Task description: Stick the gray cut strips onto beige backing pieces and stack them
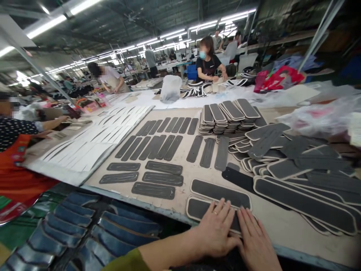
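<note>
Resting on dark panel [197, 209] | hands [217, 226] [258, 237] flat, fingers straight | table edge [304, 256] near, pile [304, 201] apart

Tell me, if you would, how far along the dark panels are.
The stacked pale-edged panels look done. The left hand and right hand lie flat on another pale-edged panel. The dark strips laid in rows, without pale edges, probably remain.

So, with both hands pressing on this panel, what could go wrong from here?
The pale-edged panel under the left hand and right hand lies close to the near edge of the table, so a careless push might slide it off. The neighbouring panel lies right beside it and could be shifted too. The loose pile on the right looks uneven and might slide toward the hands.
</note>
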Motion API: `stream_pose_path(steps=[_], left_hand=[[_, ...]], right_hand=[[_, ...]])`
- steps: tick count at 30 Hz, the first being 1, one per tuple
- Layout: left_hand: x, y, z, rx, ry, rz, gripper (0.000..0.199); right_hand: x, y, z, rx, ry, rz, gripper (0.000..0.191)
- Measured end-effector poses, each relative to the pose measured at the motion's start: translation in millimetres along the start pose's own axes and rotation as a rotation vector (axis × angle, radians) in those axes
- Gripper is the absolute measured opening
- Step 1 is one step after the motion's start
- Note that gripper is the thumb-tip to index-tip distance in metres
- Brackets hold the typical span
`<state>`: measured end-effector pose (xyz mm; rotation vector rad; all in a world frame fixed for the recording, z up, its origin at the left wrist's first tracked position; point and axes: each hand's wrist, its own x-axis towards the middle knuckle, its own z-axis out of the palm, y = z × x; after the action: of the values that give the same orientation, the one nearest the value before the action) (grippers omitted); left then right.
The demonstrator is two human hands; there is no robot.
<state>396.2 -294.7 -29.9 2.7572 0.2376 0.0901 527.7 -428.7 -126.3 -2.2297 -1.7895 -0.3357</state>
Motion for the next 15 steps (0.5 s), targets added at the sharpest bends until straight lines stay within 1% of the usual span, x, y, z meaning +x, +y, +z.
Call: stream_pose_path(steps=[3,6,8,10,13,15], left_hand=[[-11.6,-26.7,6.2,0.060,-0.046,-0.042,0.072],[-35.1,-58.1,8.8,0.107,-0.077,-0.087,0.075],[-48.9,-73.2,9.3,0.137,-0.094,-0.126,0.075],[-57.4,-81.7,10.4,0.167,-0.103,-0.146,0.078],[-60.6,-85.7,14.8,0.216,-0.085,-0.149,0.080],[-59.5,-86.6,18.8,0.255,-0.058,-0.128,0.078]], right_hand=[[1.1,-0.3,-0.9,0.002,-0.028,0.013,0.072],[2.5,-2.0,-1.4,0.019,-0.044,0.043,0.074],[3.3,-3.4,-1.9,0.032,-0.048,0.068,0.074],[4.1,-4.3,-4.6,0.049,-0.064,0.088,0.074],[5.7,-2.0,-13.3,0.131,-0.120,0.119,0.068],[6.6,3.8,-19.6,0.222,-0.127,0.228,0.064]])
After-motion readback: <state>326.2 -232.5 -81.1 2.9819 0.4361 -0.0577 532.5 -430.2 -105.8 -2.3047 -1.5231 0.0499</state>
